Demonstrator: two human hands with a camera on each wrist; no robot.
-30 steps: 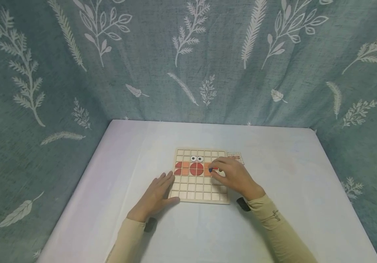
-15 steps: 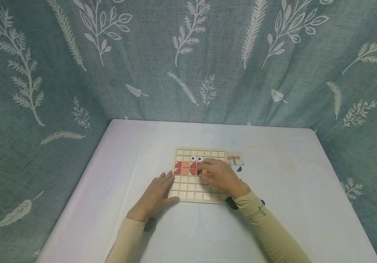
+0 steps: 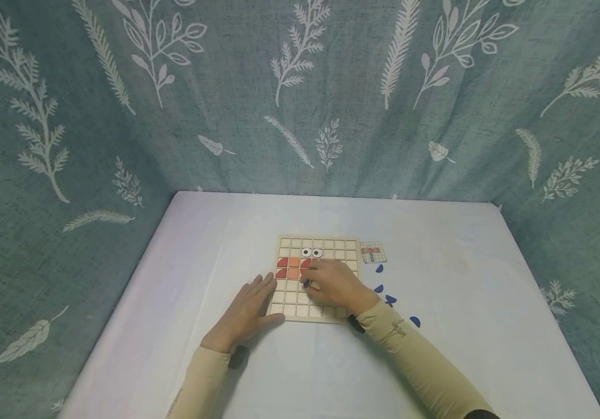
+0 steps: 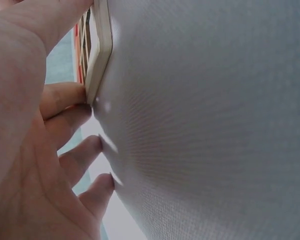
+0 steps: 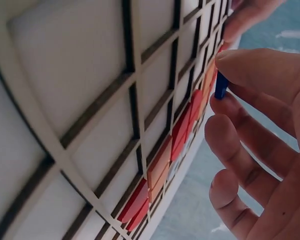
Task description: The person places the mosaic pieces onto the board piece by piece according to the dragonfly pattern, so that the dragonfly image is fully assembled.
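My right hand hovers over a wooden grid board, pinching a small dark blue piece between thumb and forefinger. In the right wrist view the other fingers curl loosely beside it. My left hand lies at the board's left front corner, thumb along the front edge and fingers spread by the left side, fingertips down on the white table in the left wrist view. On the board sit red pieces, orange squares and two eye pieces. The right hand hides part of a red round shape.
Right of the board lies a small pattern card with a printed grid. Several blue half-round pieces are scattered on the white table near the right forearm. A patterned teal curtain surrounds the table.
My right hand has moved left and slightly nearer across the board, still pinching the blue piece. The card and scattered blue pieces are now uncovered. My left hand stays put.
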